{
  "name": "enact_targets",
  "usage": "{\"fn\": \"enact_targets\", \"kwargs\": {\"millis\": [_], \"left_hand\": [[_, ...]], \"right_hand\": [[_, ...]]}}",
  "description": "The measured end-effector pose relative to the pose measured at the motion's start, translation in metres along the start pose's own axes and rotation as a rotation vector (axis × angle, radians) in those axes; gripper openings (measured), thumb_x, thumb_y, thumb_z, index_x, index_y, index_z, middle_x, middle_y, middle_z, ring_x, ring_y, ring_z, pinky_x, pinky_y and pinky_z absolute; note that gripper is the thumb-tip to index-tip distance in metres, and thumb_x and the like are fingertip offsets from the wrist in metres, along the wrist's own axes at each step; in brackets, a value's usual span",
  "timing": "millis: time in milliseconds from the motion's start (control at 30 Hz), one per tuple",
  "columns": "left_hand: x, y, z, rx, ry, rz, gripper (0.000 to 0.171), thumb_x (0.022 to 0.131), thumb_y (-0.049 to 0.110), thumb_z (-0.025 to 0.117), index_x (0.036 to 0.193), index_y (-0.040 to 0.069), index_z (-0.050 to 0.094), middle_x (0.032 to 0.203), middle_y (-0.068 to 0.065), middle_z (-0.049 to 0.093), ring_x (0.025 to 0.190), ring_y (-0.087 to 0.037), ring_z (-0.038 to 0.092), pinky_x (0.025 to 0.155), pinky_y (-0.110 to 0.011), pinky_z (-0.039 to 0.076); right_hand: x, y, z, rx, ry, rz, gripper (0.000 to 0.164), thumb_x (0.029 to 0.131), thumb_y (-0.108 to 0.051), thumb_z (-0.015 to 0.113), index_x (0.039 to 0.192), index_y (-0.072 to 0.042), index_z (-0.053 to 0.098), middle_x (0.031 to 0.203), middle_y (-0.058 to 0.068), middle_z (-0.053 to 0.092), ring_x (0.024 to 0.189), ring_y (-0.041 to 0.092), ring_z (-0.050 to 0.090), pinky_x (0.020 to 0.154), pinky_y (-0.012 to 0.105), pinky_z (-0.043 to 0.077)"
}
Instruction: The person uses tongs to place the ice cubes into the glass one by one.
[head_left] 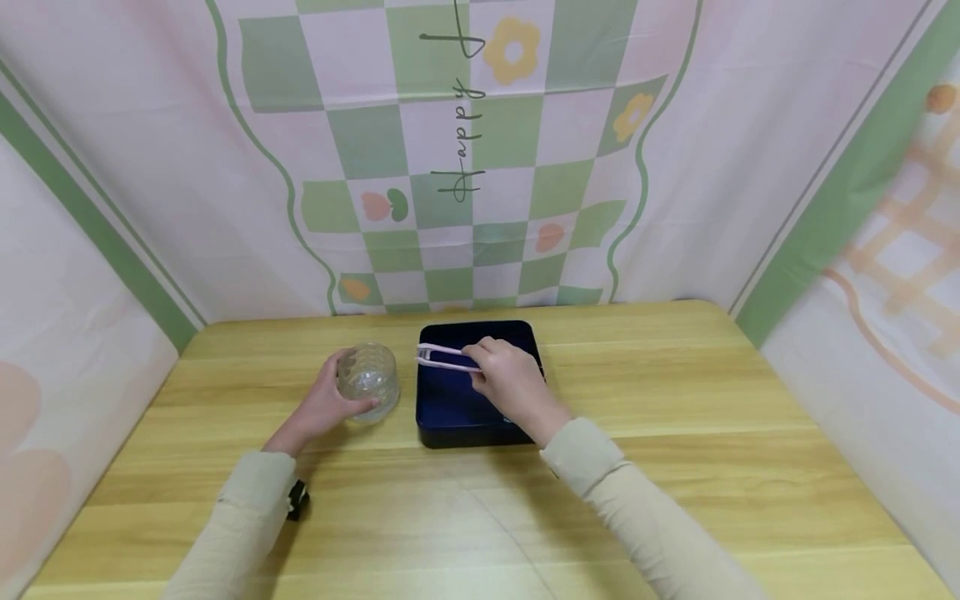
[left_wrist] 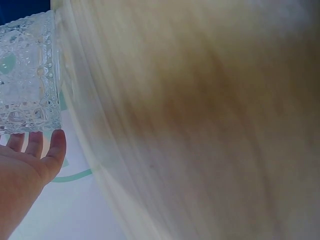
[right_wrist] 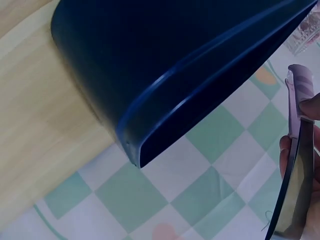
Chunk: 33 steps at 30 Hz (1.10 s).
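In the head view my left hand grips a clear, patterned glass cup on the left, thumb on its near side and fingers behind. The left wrist view shows fingertips against the wall of the cup. My right hand holds a pair of tongs with pale pink ends over a dark blue tray. The tongs point left toward the cup, and a small clear piece shows between their tips. In the right wrist view, thumb and fingers pinch the tongs.
The tray has raised walls and sits on the wooden table, right of the cup. Behind the table hangs a checked, printed cloth. A small black object shows at my left sleeve.
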<state>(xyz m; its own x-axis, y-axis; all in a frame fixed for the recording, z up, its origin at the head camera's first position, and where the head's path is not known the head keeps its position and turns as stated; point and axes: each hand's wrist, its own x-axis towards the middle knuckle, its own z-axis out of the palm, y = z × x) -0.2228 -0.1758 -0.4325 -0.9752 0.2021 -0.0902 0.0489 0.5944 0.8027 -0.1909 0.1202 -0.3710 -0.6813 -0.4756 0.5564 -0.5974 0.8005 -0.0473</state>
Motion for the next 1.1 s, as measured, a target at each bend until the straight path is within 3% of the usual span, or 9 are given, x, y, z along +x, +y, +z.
{"fn": "enact_targets", "kwargs": {"millis": [467, 800, 1100], "left_hand": [[0.001, 0.0, 0.0, -0.006, 0.006, 0.011, 0.105, 0.075, 0.033, 0.08, 0.151, 0.005, 0.013, 0.151, -0.027, 0.023, 0.133, -0.047, 0.035, 0.108, -0.061, 0.035], [0.002, -0.002, 0.001, -0.014, 0.004, 0.014, 0.106, 0.076, 0.034, 0.08, 0.151, 0.005, 0.011, 0.151, -0.027, 0.022, 0.134, -0.046, 0.033, 0.108, -0.061, 0.035], [0.001, -0.002, 0.0, -0.019, 0.006, 0.022, 0.105, 0.075, 0.032, 0.08, 0.151, 0.005, 0.011, 0.151, -0.027, 0.022, 0.135, -0.046, 0.032, 0.109, -0.062, 0.033]], "right_hand": [[0.012, -0.019, 0.01, -0.049, 0.066, -0.079, 0.029, 0.075, -0.006, 0.077, 0.103, -0.008, 0.071, 0.089, 0.002, 0.07, 0.077, 0.014, 0.066, 0.067, 0.022, 0.057], [0.024, -0.042, 0.019, -0.075, 0.007, -0.106, 0.027, 0.079, -0.011, 0.075, 0.106, -0.011, 0.07, 0.093, 0.0, 0.069, 0.083, 0.011, 0.066, 0.074, 0.02, 0.058], [0.024, -0.051, 0.02, -0.111, -0.041, -0.097, 0.025, 0.08, -0.016, 0.076, 0.104, -0.013, 0.07, 0.091, -0.002, 0.067, 0.078, 0.01, 0.064, 0.07, 0.019, 0.056]]}}
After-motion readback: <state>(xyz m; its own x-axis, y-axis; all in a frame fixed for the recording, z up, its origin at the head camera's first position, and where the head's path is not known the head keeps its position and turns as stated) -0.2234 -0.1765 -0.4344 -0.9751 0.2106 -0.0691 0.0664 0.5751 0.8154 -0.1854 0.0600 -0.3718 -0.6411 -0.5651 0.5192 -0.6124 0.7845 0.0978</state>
